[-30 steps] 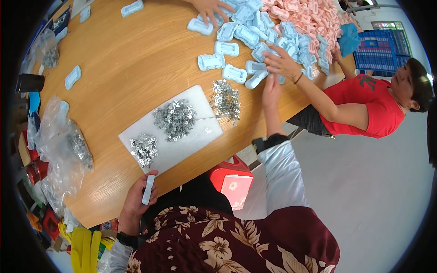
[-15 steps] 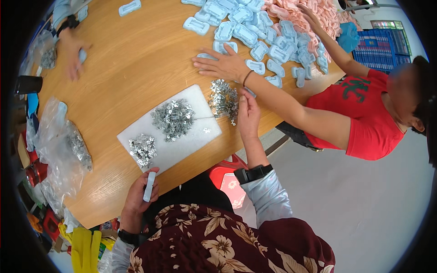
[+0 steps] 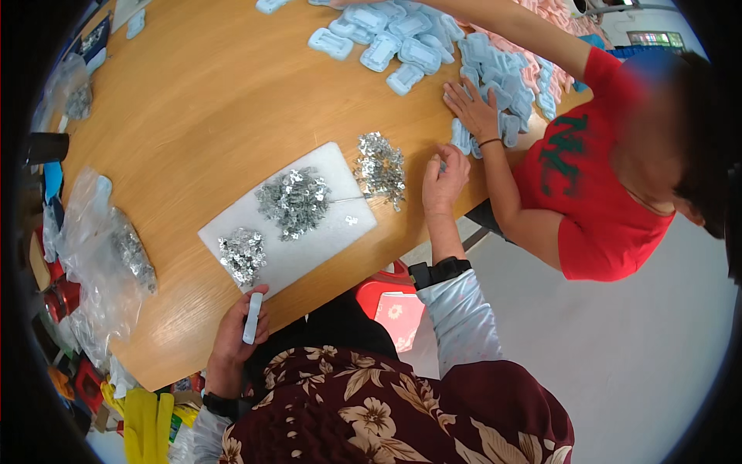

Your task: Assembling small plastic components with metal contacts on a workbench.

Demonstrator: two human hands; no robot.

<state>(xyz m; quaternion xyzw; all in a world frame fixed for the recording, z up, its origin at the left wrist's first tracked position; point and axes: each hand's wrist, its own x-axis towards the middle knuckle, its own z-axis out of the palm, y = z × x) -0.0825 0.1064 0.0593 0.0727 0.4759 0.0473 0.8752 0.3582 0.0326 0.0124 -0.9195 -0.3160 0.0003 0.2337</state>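
Observation:
My left hand [image 3: 234, 329] is closed round a light blue plastic piece [image 3: 252, 317], held upright at the near table edge. My right hand [image 3: 446, 183] is at the table's right side, fingers curled, with a bit of a light blue plastic piece [image 3: 443, 166] showing between them. Between my hands lies a white board [image 3: 317, 251] bearing a larger heap of small silver metal parts [image 3: 294, 203] and a smaller heap [image 3: 242, 255]. Another heap of metal parts [image 3: 379, 170] sits on the wood beside the board, left of my right hand. A thin metal rod [image 3: 348, 200] joins board and heap.
Light blue pieces [image 3: 380, 51] and pink pieces [image 3: 541, 14] are piled at the far right. A co-worker in red has one hand [image 3: 475, 112] on the blue ones, the other arm stretched across the pile. Plastic bags [image 3: 100, 255] with metal parts lie left; a red stool [image 3: 379, 290] stands below.
My right hand has moved right, away from the metal heap. The co-worker's near hand has drawn back right, with blue pieces shifted. Another person's hand at far left has gone. My left hand stays put.

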